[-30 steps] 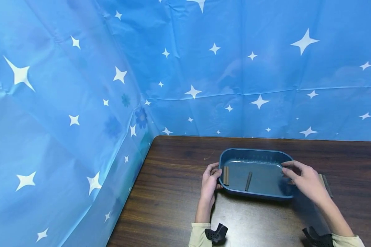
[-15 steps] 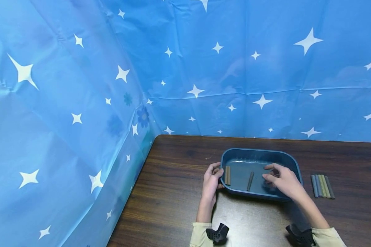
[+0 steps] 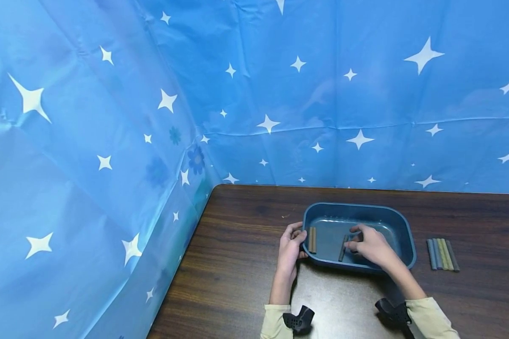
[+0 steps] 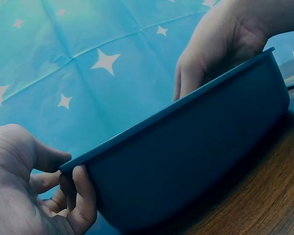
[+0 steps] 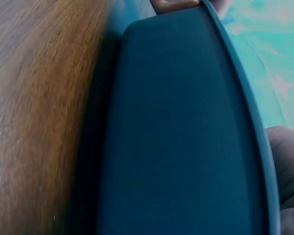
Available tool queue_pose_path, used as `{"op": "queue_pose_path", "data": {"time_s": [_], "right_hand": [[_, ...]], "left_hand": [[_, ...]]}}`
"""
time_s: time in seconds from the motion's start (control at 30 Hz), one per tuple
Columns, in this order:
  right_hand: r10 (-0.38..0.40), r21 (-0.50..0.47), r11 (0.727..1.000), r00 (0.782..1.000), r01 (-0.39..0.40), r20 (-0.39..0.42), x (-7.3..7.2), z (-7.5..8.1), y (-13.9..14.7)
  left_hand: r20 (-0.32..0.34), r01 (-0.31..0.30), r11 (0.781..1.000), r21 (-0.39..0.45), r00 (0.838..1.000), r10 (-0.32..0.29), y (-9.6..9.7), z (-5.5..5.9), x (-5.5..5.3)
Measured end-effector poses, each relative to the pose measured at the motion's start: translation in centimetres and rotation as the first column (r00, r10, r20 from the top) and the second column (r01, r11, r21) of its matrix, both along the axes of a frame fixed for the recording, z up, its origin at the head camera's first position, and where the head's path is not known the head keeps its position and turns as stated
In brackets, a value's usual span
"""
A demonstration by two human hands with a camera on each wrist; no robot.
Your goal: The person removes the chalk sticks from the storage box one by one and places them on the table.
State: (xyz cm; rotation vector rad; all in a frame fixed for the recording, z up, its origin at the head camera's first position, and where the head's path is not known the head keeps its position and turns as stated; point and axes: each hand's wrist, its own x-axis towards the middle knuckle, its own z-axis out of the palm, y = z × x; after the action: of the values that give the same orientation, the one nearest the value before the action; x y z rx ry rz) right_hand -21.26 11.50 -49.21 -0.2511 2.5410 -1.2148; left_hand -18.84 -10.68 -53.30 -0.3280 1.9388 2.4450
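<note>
A deep blue plastic tray (image 3: 358,269) with rounded corners stands on the table. My left hand (image 3: 287,252) grips its left end; in the left wrist view thumb and fingers pinch the rim. Two brown sticks (image 3: 312,240) lie side by side inside at the left. A dark grey-green stick (image 3: 342,249) lies slanted in the middle of the tray. My right hand (image 3: 371,245) reaches into the tray from the right, thumb and index finger apart, tips right beside the dark stick's upper part. In the left wrist view the tray wall hides the fingertips of the right hand (image 4: 220,54).
On the brown wooden table (image 3: 237,263), right of the tray, several sticks (image 3: 443,254) lie in a row: blue, yellow-green and dark. A blue sheet with white stars (image 3: 322,94) hangs behind the table and along its left side.
My right hand has moved left from the tray's right end to the dark stick, uncovering the row of sticks on the table. The left hand keeps its grip on the tray.
</note>
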Motion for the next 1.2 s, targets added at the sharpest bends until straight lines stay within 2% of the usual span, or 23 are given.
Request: {"op": "queue_pose_path", "data": {"time_s": [0.33,0.5,0.9,1.1,1.2], "right_hand": [[0.062,0.050,0.997,0.998,-0.062,0.004,-1.2,-0.6,-2.4],[0.081,0.056,0.995,0.997,-0.081,-0.008,-1.6,-0.8,-4.0],[0.115,0.095,0.990,0.991,-0.108,-0.063,-2.1,-1.2,-7.0],[0.128,0.114,0.987,0.982,-0.112,-0.139,-2.2,-1.5,-7.7],[0.122,0.114,0.988,0.983,-0.107,-0.138,-2.2,-1.6,-7.9]], "left_hand": [[0.001,-0.025,1.000,0.017,1.000,0.025,0.3,0.0,0.0],[-0.005,-0.013,1.000,0.017,1.000,0.014,0.3,0.0,-0.1],[0.013,-0.012,1.000,0.005,1.000,0.012,0.3,0.0,-0.2],[0.011,-0.012,1.000,0.006,1.000,0.012,0.3,-0.1,-0.2],[0.009,-0.019,1.000,0.004,1.000,0.019,0.2,-0.1,-0.3]]}}
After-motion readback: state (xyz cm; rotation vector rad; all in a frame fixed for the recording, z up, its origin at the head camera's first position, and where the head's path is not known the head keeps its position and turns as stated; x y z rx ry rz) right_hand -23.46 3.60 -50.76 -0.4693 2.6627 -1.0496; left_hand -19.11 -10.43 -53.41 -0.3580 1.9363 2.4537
